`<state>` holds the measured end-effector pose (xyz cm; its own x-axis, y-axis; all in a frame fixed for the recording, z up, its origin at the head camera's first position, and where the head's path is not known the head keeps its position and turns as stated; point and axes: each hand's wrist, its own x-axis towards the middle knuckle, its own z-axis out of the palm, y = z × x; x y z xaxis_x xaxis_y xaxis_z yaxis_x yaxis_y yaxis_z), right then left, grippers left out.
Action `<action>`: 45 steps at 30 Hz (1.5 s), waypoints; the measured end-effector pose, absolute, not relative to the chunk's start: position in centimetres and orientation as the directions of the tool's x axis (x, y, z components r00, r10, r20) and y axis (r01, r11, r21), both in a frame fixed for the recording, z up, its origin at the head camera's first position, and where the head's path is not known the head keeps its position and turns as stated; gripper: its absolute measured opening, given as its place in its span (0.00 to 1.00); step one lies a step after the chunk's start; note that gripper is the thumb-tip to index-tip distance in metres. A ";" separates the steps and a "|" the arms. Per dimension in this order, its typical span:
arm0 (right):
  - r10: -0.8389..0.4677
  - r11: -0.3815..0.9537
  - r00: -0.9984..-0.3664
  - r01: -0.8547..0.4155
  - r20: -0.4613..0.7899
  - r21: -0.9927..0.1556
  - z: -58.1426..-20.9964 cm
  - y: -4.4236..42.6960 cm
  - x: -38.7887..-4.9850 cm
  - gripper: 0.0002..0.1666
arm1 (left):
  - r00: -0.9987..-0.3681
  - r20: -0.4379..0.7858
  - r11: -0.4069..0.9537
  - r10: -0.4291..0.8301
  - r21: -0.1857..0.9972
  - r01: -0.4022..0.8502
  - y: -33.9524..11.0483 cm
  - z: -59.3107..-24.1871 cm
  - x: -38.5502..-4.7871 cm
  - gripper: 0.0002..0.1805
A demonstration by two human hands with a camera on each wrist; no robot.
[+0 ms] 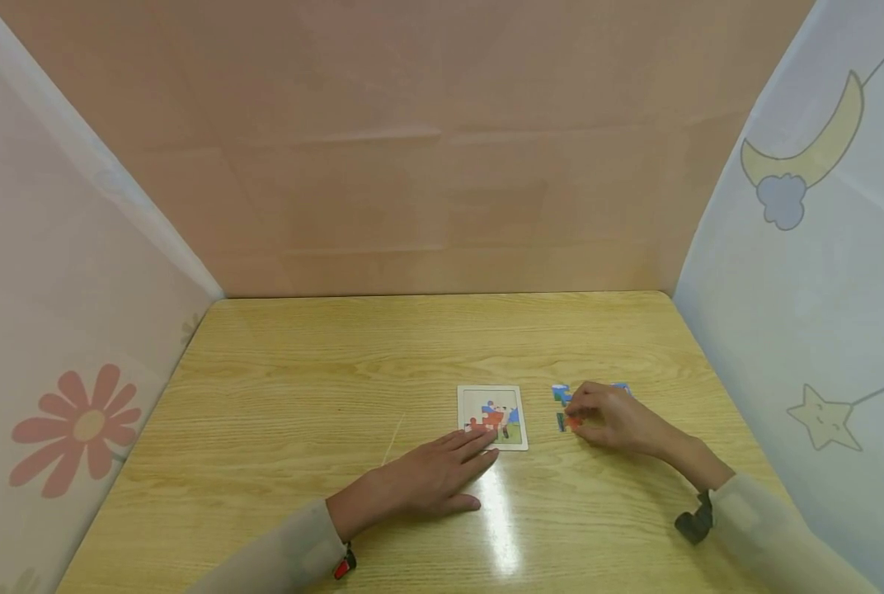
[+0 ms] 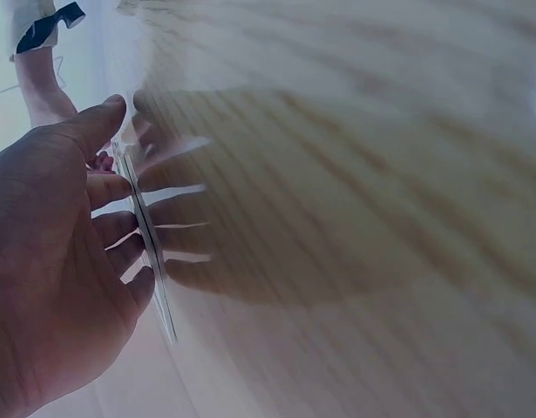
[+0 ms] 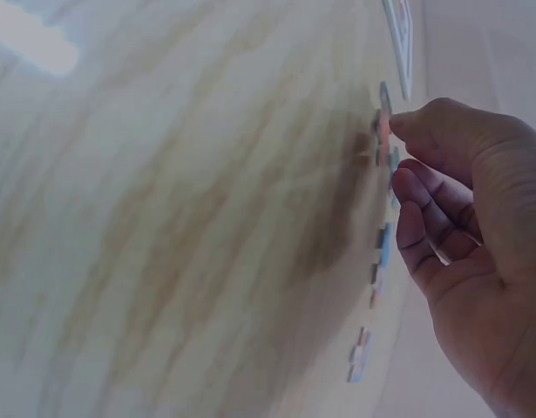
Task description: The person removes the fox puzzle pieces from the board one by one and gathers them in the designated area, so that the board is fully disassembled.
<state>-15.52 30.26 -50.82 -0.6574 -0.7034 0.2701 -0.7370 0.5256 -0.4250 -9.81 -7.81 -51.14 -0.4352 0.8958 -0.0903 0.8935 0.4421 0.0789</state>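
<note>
Part-filled puzzle tray, loose pieces beside it

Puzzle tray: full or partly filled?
Partly filled: the head view shows a pale bare patch in the puzzle tray, and loose pieces outside it.

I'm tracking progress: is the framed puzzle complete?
No: the puzzle tray is bare at its upper left, and loose pieces lie right of it.
</note>
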 end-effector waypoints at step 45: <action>-0.720 0.493 -0.681 -0.639 0.135 -0.590 -49.3 22.2 -18.7 0.17 | -0.425 -0.111 0.429 0.898 0.015 0.903 -7.5 -50.6 -9.9 0.40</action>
